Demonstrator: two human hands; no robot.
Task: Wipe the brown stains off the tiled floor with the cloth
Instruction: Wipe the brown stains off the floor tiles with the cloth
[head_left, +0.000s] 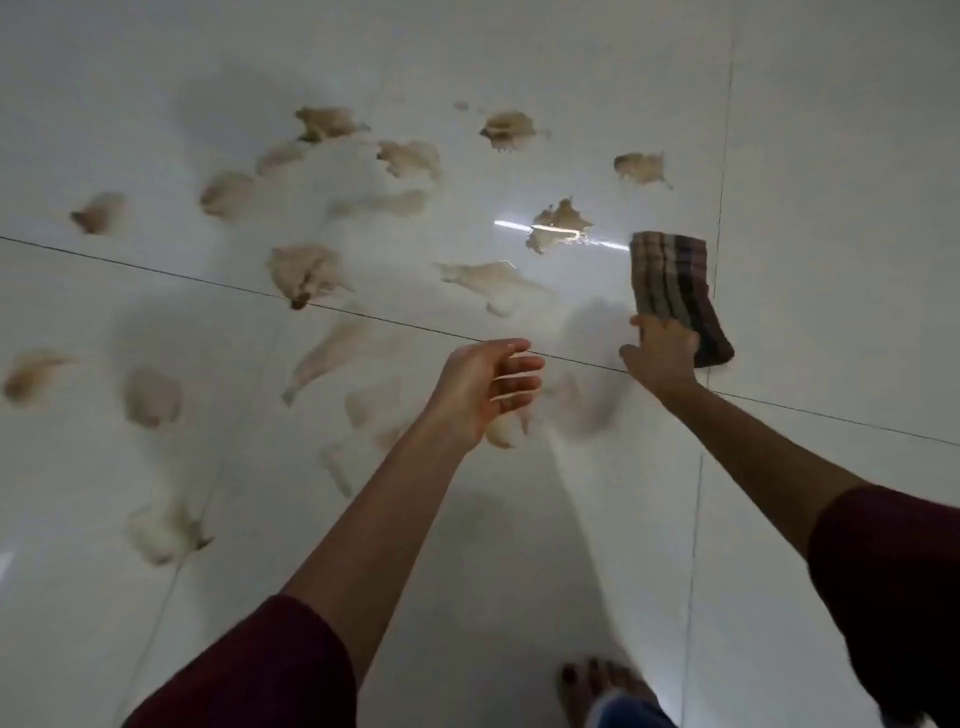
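Brown stains (558, 224) covered much of the tiled floor (831, 156), far row still dark and sharp-edged, nearer ones on the left and centre paler and smeared, though blur made it hard to tell wiping from motion. Cloth (675, 291), striped and folded, was at the right edge of the stained patch, just beside the nearest dark stain; unclear if it touched the floor. Right hand (662, 353) gripped its near end. Left hand (488, 387) hung free above the floor, fingers loosely curled, grasping nothing. A bare foot (597, 686) showed at the bottom. Judgement: task barely started or early; nearly all stains left.
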